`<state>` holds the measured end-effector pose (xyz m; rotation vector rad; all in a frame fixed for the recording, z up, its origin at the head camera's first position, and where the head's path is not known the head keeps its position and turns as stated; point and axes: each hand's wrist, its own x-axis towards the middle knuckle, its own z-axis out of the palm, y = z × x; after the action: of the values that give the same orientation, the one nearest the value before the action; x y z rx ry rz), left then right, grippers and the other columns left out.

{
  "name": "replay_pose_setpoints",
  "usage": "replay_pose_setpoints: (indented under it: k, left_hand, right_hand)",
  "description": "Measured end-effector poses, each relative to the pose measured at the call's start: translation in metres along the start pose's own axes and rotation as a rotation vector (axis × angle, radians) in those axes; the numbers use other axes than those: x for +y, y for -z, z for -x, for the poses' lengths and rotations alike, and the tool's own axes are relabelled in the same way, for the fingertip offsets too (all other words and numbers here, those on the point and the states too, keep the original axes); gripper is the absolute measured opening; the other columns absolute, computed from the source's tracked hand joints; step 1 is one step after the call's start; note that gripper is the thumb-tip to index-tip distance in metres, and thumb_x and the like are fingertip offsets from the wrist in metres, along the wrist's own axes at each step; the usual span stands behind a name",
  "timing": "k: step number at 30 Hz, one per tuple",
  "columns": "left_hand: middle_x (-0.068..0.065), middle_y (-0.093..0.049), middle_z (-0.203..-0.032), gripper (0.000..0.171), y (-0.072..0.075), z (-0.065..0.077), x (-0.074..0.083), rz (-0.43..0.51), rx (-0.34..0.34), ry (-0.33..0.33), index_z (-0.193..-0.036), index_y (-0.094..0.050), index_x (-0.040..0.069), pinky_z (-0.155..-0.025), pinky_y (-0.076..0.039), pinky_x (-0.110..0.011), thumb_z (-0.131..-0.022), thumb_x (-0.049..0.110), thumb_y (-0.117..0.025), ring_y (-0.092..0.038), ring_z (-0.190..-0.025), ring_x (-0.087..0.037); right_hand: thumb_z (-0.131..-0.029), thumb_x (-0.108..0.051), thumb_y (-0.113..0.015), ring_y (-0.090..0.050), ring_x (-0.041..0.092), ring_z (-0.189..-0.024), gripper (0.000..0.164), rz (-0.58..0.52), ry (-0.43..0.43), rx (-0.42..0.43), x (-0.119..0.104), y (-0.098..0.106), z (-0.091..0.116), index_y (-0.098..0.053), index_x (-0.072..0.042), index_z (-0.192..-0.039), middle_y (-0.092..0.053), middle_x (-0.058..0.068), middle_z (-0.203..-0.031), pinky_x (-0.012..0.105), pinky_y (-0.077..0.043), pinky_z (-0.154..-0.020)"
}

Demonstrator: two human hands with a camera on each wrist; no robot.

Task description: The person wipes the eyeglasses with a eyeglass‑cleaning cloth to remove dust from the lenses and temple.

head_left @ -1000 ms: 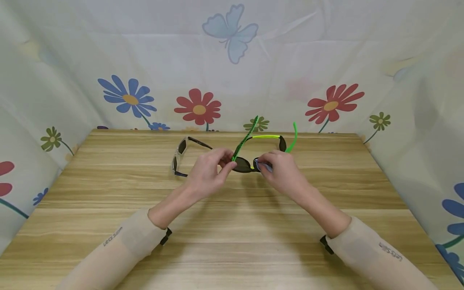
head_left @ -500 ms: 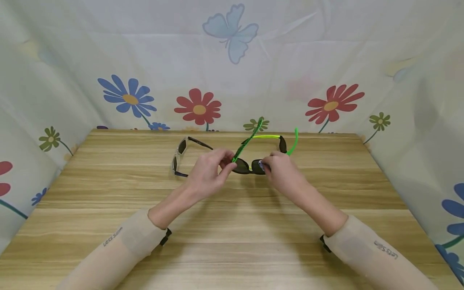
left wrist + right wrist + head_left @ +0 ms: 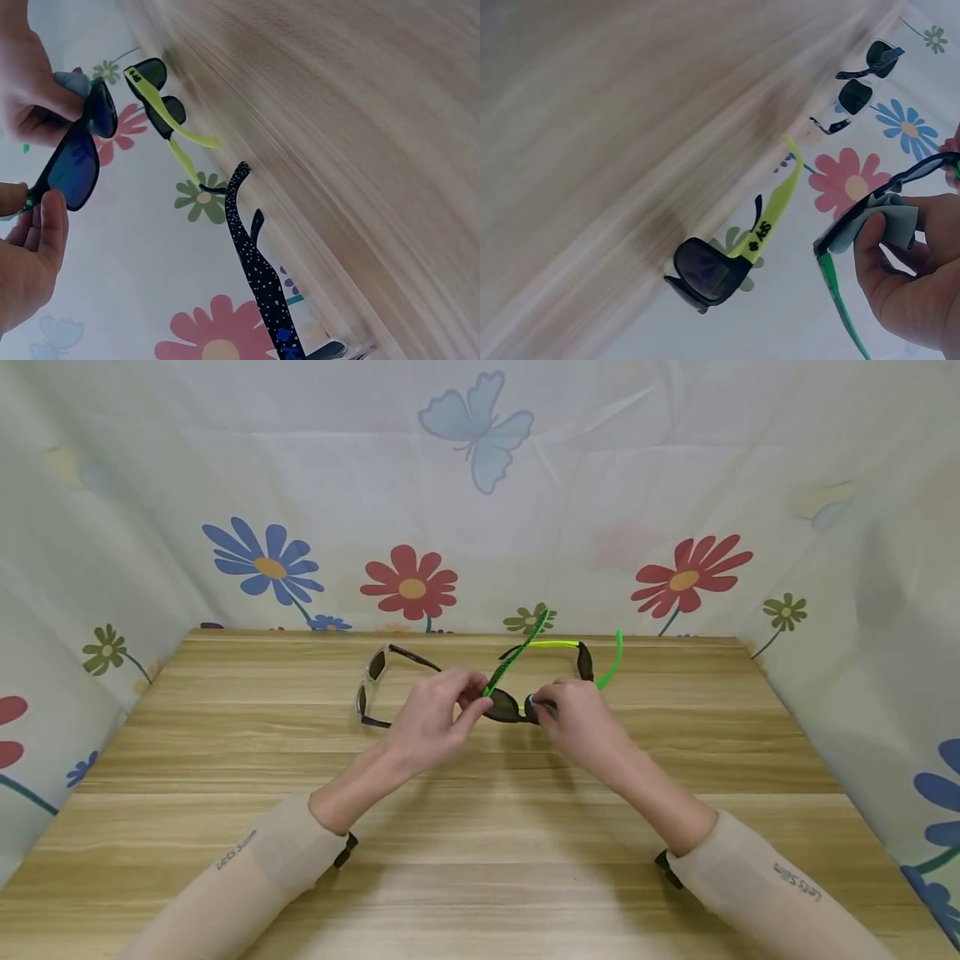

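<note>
Sunglasses with green temples (image 3: 502,705) are held up above the table, their dark lenses turned toward me. My left hand (image 3: 431,714) pinches them at the left hinge, thumb in front. Between the fingers of my right hand (image 3: 588,718) is a small light-blue cloth (image 3: 896,217), pressed against the right-hand lens. In the head view the right fingers hide most of that lens and nearly all of the cloth. The left wrist view shows a bluish sheen on the lenses (image 3: 73,169).
Behind the hands, black sunglasses with yellow temples (image 3: 776,206) rest on the wooden table (image 3: 480,860). To the left lie clear-framed sunglasses with dark speckled temples (image 3: 262,277). A flower-printed curtain (image 3: 315,460) surrounds the table's back and sides.
The right hand with the cloth slid outward over the lens, then back toward the nose bridge. The green temples' tips dipped and shifted slightly right. The left hand stayed nearly still.
</note>
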<state>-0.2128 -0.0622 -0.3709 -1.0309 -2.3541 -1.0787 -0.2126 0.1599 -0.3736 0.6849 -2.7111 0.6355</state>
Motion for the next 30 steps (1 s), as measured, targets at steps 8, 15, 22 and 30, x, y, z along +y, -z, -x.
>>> replay_pose_setpoints:
  k: [8, 15, 22, 30]
  left_hand:
    - [0.001, -0.060, -0.086, 0.010, -0.0009, -0.0013, 0.0020, 0.014, 0.001, -0.007, -0.100, -0.063, 0.001, -0.066, -0.049, -0.017, -0.092, 0.007, -0.064, -0.057, -0.074, -0.004]
    - [0.001, -0.060, -0.086, 0.009, 0.0001, -0.0010, 0.0021, 0.009, 0.019, -0.008, -0.100, -0.063, 0.002, -0.066, -0.049, -0.018, -0.092, 0.008, -0.064, -0.058, -0.074, -0.004]
    - [0.001, -0.060, -0.085, 0.008, -0.0019, 0.0001, 0.0009, 0.015, 0.014, -0.019, -0.098, -0.063, 0.001, -0.065, -0.049, -0.016, -0.092, 0.006, -0.064, -0.057, -0.072, -0.004]
    - [0.002, -0.060, -0.084, 0.009, 0.0002, -0.0013, 0.0016, 0.005, 0.016, -0.012, -0.099, -0.063, 0.001, -0.064, -0.049, -0.017, -0.092, 0.007, -0.064, -0.057, -0.072, -0.004]
  right_hand:
    - [-0.086, -0.002, -0.067, -0.066, 0.022, -0.076, 0.008, -0.014, -0.014, 0.002, -0.0034, 0.0053, -0.0012, -0.073, 0.002, -0.090, -0.068, 0.012, -0.085, 0.034, -0.055, -0.064]
    - [-0.086, -0.002, -0.068, -0.063, 0.022, -0.076, 0.006, 0.063, -0.025, -0.053, 0.0006, 0.0040, -0.0010, -0.073, 0.001, -0.088, -0.065, 0.011, -0.082, 0.033, -0.055, -0.064]
    - [-0.086, 0.000, -0.066, -0.054, 0.017, -0.064, 0.015, 0.181, -0.021, -0.086, 0.0028, 0.0019, 0.0012, -0.066, -0.002, -0.071, -0.053, 0.005, -0.068, 0.029, -0.048, -0.055]
    - [-0.088, 0.000, -0.064, -0.050, 0.015, -0.059, 0.017, 0.212, -0.025, -0.084, 0.0021, 0.0036, 0.0016, -0.064, -0.002, -0.071, -0.051, 0.004, -0.066, 0.027, -0.044, -0.051]
